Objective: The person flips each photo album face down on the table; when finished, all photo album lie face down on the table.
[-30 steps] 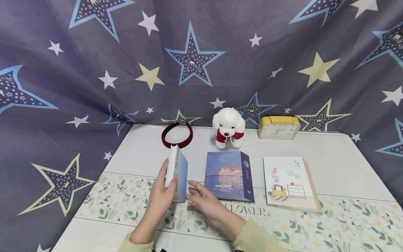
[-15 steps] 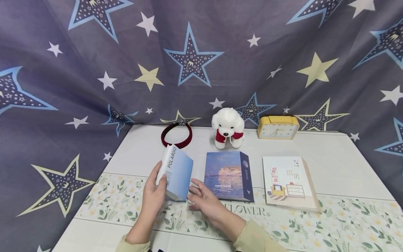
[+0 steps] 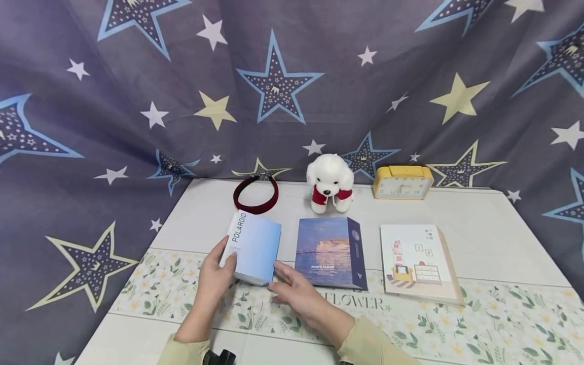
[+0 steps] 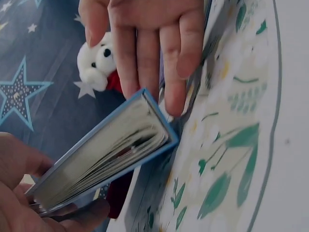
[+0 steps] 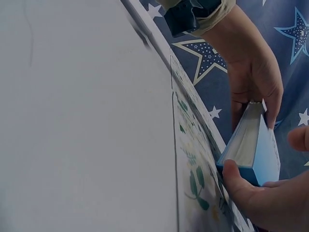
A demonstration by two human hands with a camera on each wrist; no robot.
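Observation:
A light-blue photo album [image 3: 257, 248] with "POLAROID" along its spine is tilted with its cover facing up. My left hand [image 3: 214, 274] grips it at the spine side, thumb on the front and fingers behind. The page edges of the album [image 4: 104, 154] show in the left wrist view. At its lower right corner is my right hand [image 3: 301, 299], fingertips right at the edge. In the left wrist view the right hand's fingers [image 4: 145, 53] extend straight toward the album. The right wrist view has the album [image 5: 268, 154] between both hands, left hand [image 5: 256, 72] at the far end.
Close to the right hand lies a dark-blue photo album [image 3: 326, 248]. Farther right is a white album [image 3: 415, 261] with a room drawing. A dark-red headband [image 3: 257, 208], white plush dog [image 3: 330, 177] and yellow clock [image 3: 403, 182] line the table's back edge, before a star-patterned curtain [image 3: 182, 132].
The Polaroid album has turned from nearly upright, spine toward the camera, to leaning back with its cover showing. My left hand has shifted left with it; the right hand has hardly moved.

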